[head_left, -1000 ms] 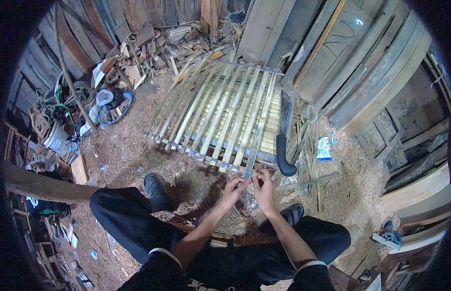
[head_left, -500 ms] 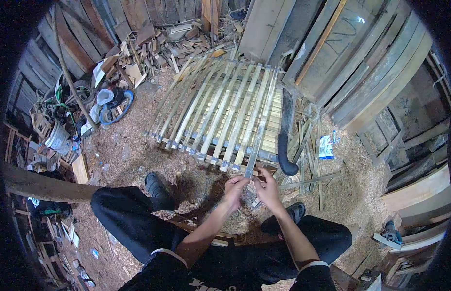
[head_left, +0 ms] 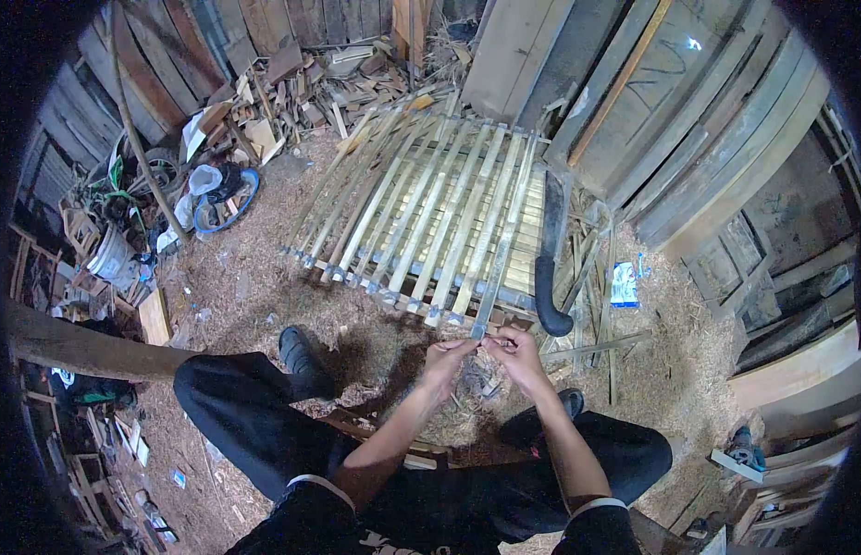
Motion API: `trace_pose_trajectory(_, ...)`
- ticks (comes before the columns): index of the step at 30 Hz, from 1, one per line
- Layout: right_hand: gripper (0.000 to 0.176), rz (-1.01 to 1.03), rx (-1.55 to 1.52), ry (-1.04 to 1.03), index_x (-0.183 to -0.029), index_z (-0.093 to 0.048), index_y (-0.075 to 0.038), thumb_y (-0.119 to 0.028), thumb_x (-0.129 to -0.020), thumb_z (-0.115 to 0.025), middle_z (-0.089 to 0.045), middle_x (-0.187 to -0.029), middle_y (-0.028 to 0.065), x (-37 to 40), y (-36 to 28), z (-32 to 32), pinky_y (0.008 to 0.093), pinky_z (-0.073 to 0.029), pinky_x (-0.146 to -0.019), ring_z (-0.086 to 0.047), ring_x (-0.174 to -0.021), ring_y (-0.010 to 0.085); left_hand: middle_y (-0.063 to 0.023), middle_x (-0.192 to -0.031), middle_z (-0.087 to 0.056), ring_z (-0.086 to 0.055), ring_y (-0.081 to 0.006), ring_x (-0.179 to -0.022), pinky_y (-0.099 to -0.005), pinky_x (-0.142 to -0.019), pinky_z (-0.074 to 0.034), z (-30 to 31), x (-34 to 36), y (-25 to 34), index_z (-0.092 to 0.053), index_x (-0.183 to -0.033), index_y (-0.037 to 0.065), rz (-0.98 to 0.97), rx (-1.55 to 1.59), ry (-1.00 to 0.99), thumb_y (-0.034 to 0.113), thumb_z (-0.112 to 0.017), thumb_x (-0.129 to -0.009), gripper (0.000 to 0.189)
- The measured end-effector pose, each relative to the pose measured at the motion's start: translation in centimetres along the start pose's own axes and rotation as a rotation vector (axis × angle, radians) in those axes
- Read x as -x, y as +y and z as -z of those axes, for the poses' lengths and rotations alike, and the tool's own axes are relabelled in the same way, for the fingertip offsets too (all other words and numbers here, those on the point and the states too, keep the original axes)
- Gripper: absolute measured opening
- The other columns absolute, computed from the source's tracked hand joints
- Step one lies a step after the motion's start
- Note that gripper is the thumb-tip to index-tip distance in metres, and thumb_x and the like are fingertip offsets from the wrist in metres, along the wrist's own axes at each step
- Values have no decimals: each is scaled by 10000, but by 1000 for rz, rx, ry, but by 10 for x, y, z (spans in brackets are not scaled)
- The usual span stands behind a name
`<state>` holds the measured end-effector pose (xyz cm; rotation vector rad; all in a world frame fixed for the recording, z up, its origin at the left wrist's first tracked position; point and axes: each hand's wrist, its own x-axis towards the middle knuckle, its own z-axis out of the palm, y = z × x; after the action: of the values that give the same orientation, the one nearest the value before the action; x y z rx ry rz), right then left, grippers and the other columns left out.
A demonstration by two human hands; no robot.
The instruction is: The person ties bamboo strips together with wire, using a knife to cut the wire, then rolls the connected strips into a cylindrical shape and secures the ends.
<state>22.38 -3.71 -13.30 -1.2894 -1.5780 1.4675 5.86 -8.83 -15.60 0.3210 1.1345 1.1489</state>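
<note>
My left hand [head_left: 447, 363] is closed at the near end of a thin bamboo strip [head_left: 501, 250], thumb and fingers pinching it. My right hand [head_left: 517, 359] meets it there, fingers curled and pinching at the same end, though the exact contact is too small to make out. The strip stretches away from me over the right part of a slatted bamboo panel [head_left: 421, 222], whose crosspieces carry grey wrapping at the near edge. Along the panel's right side lies a machete with a dark blade and a curved black handle [head_left: 547, 296].
Loose bamboo strips [head_left: 592, 277] lie right of the machete, near a blue-and-white packet [head_left: 625, 285]. Wood scraps [head_left: 338, 88] pile up at the back. A blue basin [head_left: 229, 211] and a white bucket [head_left: 113, 259] stand left. A power tool [head_left: 745, 451] rests at the lower right.
My right hand's fingers have drawn in and curled more tightly beside the strip's near end. My left hand keeps its pinch. The view has shifted slightly.
</note>
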Motion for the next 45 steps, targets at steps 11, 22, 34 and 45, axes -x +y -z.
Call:
trace_pose_trajectory(11,130,-92,-234,52,-1050,-633,-10,-109,-967,-614,-607,-839,2,-2,-23,3,258,-467,-705,-566,-741,90,-93,-1024,-755,-674,-107,-882,-256,-826,-526,-1,22,-2,-729,-1087,-47,-419,-77,77,86,-697,-962,185)
trace_pose_trajectory(22,136,193,651,34,-1036,-630,-49,-169,-998,-579,-674,-816,257,-1,-54,23,505,-524,-698,-685,-800,427,-150,-869,-745,-677,-121,-709,-320,-636,-514,14,47,44,-691,-1046,-10,-669,-872,227,245,-577,-1036,279)
trace_pose_trajectory(34,243,108,968,46,-909,-698,-39,-267,-966,-638,-687,-757,239,8,-103,25,530,-544,-669,-693,-751,432,-114,-859,-736,-665,-146,-775,-318,-739,-513,7,46,47,-683,-977,-22,-551,-609,160,246,-554,-1047,306)
trace_pose_trajectory(45,179,456,965,172,-871,-721,-42,-213,-916,-695,-673,-827,139,-8,-115,13,443,-558,-676,-690,-740,337,-110,-1193,-694,-558,-285,-1193,-409,-1019,-423,-11,60,68,-698,-947,27,-973,-1048,93,104,-667,-926,85)
